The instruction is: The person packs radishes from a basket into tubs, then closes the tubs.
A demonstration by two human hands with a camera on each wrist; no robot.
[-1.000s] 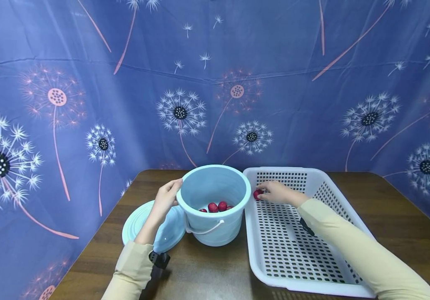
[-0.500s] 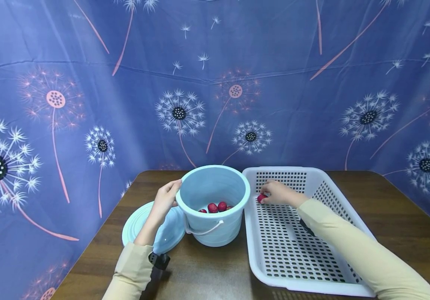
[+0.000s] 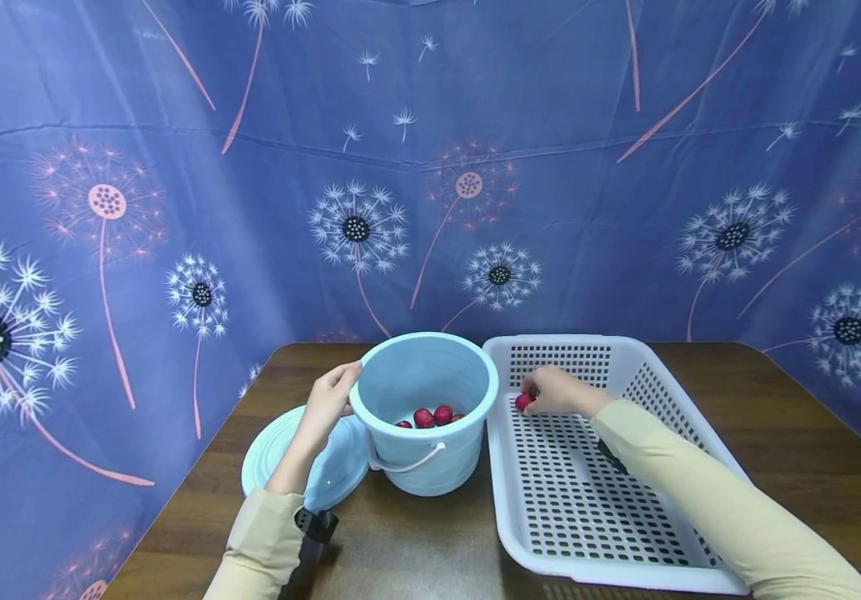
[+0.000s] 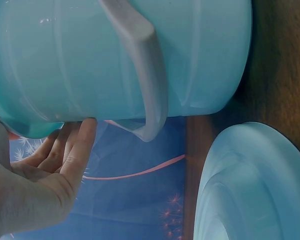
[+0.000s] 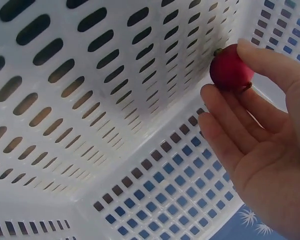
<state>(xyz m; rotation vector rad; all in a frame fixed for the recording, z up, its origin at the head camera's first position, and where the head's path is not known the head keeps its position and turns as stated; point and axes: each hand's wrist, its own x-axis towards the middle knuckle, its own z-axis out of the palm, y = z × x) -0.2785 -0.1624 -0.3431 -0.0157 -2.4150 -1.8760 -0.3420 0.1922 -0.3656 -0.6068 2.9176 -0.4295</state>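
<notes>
In the head view my left hand (image 3: 330,402) holds the left rim of a light blue bucket (image 3: 430,467). The left wrist view shows its thumb at the rim and fingertips (image 4: 88,122) against the outer wall. Several red radishes (image 3: 423,417) lie on the bucket's bottom. My right hand (image 3: 561,391) is inside a white perforated basket (image 3: 588,500), near its far left corner. Between its thumb and fingers it pinches a round red radish (image 5: 232,68) with a stub at each end, low by the basket floor.
A light blue lid (image 3: 272,454) lies on the wooden table (image 3: 415,550), left of the bucket. The bucket's pale handle (image 3: 415,460) hangs down at its front. Basket and bucket stand side by side. A blue patterned cloth (image 3: 430,100) hangs behind the table.
The right hand and its radish have shifted slightly right and nearer inside the basket, away from the left wall. The left hand stays on the bucket rim.
</notes>
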